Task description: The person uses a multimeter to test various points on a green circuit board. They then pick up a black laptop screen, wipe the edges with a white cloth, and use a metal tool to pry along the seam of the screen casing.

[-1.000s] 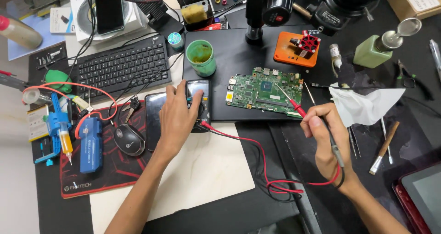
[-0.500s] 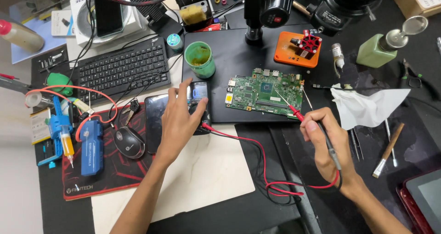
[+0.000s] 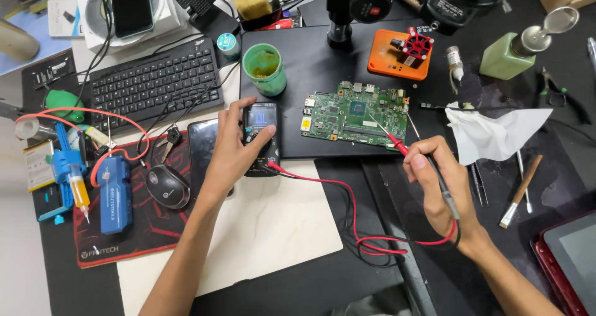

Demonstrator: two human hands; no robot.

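Left hand (image 3: 239,145) curling around a small black meter (image 3: 261,136), thumb and fingers closed on its sides, screen left showing between them. Right hand (image 3: 437,179) pinching a red probe (image 3: 397,143) like a pen, fingers closed tight on the handle, metal tip touching down on the green circuit board (image 3: 355,114).

Lying flat on a dark mat (image 3: 298,61), the circuit board, just right of the meter. Running from the meter's lower edge across the pale wooden board (image 3: 273,229) and looping back up to the right wrist, a red lead (image 3: 347,204).

Standing just above the meter, a green cup (image 3: 265,69). Sitting above the circuit board, an orange block with a red fan (image 3: 400,54); lying to its right, a crumpled white tissue (image 3: 496,133). Resting left of the left hand on a red and black pad (image 3: 124,229), a dark phone (image 3: 202,148), a black mouse (image 3: 167,187) and a blue tool (image 3: 115,195). Lying further up the surface, a black keyboard (image 3: 155,83).
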